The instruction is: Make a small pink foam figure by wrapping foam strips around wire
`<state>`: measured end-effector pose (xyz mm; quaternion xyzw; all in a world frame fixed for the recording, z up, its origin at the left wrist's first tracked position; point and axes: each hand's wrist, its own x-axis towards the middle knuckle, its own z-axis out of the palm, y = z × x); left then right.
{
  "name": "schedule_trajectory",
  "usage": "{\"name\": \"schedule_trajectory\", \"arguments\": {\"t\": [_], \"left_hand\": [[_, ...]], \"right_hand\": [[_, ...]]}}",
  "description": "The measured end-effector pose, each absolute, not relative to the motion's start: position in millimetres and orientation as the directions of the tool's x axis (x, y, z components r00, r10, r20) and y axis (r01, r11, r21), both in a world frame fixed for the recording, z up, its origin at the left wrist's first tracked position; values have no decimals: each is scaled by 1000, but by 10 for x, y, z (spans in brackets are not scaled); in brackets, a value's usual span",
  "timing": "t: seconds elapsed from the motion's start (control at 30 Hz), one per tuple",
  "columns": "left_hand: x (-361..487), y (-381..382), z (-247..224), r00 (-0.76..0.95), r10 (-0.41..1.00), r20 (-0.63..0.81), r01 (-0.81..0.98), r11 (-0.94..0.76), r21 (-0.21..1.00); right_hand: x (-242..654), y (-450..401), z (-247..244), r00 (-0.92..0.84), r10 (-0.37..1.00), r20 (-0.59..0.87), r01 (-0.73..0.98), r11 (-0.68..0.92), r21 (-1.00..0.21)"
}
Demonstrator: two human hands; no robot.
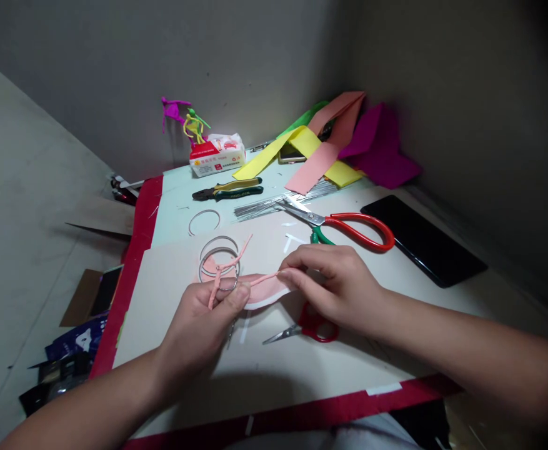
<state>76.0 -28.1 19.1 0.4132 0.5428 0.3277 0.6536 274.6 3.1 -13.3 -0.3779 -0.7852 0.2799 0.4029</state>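
My left hand is closed on a wire figure partly wrapped in pink crepe paper, its thin limbs sticking up above the fingers. From there a pink paper strip with a white lower edge runs to my right hand. The right thumb and fingers pinch the strip's twisted upper edge. Bare wire hangs below my left hand. Just behind that hand lie several grey wire or tape rings. Small red-handled scissors rest under my right hand, partly hidden by it.
Large red-handled scissors, a black phone and pliers lie farther back. Thin wires sit near yellow, pink and purple paper. Small wrapped figures stand by a tissue pack. Walls border the table.
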Motion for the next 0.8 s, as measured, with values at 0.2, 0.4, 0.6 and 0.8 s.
{"name": "schedule_trajectory", "arguments": {"t": [0.2,0.4,0.6,0.8], "left_hand": [[732,-226,127,269,840,-471,-74,506,859],[690,-183,52,160,913,-375,-167,399,901],[702,-174,38,241,873,-425,-134,464,876],[708,-155,48,321,808,-495,-211,570,794]], "right_hand": [[2779,79,-80,-386,907,170,389,327,-861],[2866,183,-15,-343,937,68,352,195,-916],[2856,136,-108,-350,753,558,404,658,-636],[2732,48,-165,-614,416,671,435,888,-152]]}}
